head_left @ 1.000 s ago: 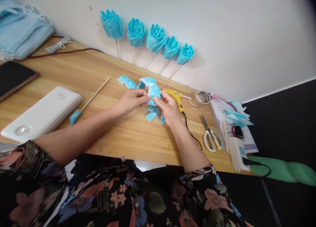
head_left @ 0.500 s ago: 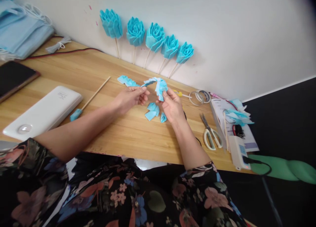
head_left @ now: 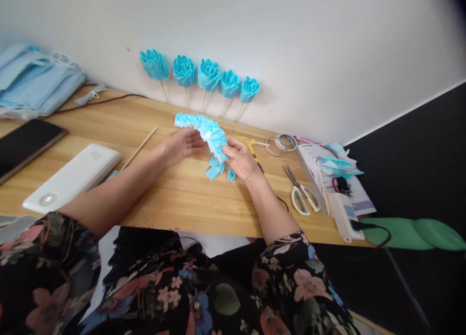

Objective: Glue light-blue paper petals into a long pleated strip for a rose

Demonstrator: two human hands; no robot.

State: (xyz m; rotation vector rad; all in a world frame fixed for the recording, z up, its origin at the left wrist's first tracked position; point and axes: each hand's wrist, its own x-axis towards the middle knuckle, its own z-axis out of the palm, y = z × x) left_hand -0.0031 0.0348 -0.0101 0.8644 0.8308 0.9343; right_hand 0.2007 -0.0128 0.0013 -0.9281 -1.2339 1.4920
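A curved strip of folded blue petals (head_left: pixel 204 127) arches over the desk. Its near right end is pinched between the thumb and fingers of my right hand (head_left: pixel 242 158). My left hand (head_left: pixel 182 143) lies alongside the strip's left part, fingers stretched and apart; whether its thumb touches the strip I cannot tell. Below the strip, several loose blue petals (head_left: pixel 214 169) lie on the wood, with one more petal (head_left: pixel 230 174) by my right wrist. A wooden stick (head_left: pixel 140 147) rests left of my left forearm, its blue tip mostly hidden by that arm.
Several blue flowers on sticks (head_left: pixel 208 76) lean against the wall. Behind my right hand lies a yellow glue gun (head_left: pixel 251 143). Scissors (head_left: pixel 300 192), tape rolls (head_left: pixel 286 142) and a power strip (head_left: pixel 345 217) are to the right; a power bank (head_left: pixel 73 177), phone (head_left: pixel 29 148) and masks (head_left: pixel 40 80) are left.
My left fingers have opened from their pinch on the strip. The strip, twisted before, now spreads in a smooth arc, held by my right hand. The head view has shifted slightly.
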